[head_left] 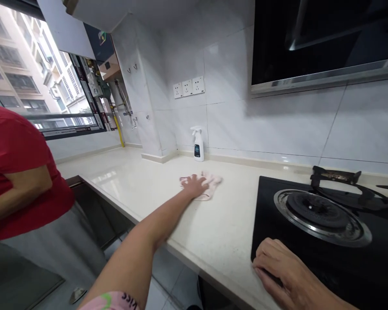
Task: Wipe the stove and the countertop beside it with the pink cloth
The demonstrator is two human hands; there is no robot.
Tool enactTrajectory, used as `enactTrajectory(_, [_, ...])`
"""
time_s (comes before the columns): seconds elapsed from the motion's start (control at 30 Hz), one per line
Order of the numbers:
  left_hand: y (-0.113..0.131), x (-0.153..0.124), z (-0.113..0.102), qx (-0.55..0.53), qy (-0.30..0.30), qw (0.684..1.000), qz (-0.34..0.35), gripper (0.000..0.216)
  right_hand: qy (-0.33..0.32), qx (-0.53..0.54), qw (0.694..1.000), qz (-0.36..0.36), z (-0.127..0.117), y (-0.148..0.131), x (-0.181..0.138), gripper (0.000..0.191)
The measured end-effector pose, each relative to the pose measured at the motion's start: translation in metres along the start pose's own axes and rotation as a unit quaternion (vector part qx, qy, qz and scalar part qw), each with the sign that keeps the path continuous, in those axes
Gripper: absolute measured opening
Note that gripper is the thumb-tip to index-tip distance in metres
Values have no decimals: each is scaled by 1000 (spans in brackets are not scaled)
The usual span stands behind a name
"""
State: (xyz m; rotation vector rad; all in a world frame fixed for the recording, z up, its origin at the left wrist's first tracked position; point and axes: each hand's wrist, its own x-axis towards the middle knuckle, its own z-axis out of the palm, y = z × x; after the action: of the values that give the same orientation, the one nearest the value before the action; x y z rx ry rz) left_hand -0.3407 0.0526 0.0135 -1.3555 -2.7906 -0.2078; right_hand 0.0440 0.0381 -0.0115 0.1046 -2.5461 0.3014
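Observation:
My left hand (194, 185) reaches far out over the cream countertop (142, 189) and lies flat, fingers spread, on a pale pink cloth (213, 183). The cloth is pressed against the counter a little in front of a white spray bottle (198, 145). My right hand (283, 271) rests palm down, fingers loosely curved, on the front left corner of the black gas hob (268, 202), holding nothing.
A burner ring with a black pan support (323, 213) fills the hob at right, under a black range hood (323, 43). Wall sockets (188, 87) sit above the bottle. A person in a red top (16, 172) stands at left by the window.

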Motion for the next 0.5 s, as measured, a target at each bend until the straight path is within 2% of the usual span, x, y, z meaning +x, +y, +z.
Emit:
enactTrajectory(0.07, [-45, 6, -11, 8, -2, 997, -71, 59, -7, -2, 1000, -2, 1, 1, -1, 22])
enactTrajectory(0.17, [-108, -4, -26, 21, 5, 987, -161, 61, -13, 1, 1000, 11, 3, 0, -4, 25])
enactTrajectory(0.27, [-150, -26, -35, 33, 17, 977, -211, 61, -18, 5, 999, 26, 3, -3, -4, 26])
enactTrajectory(0.37, [-163, -45, -37, 43, 24, 972, -230, 61, -17, 4, 999, 43, 2, -6, -5, 26])
enactTrajectory(0.5, [-142, -60, -30, 52, 21, 974, -221, 61, -20, -2, 999, 41, 5, -1, -8, 24])
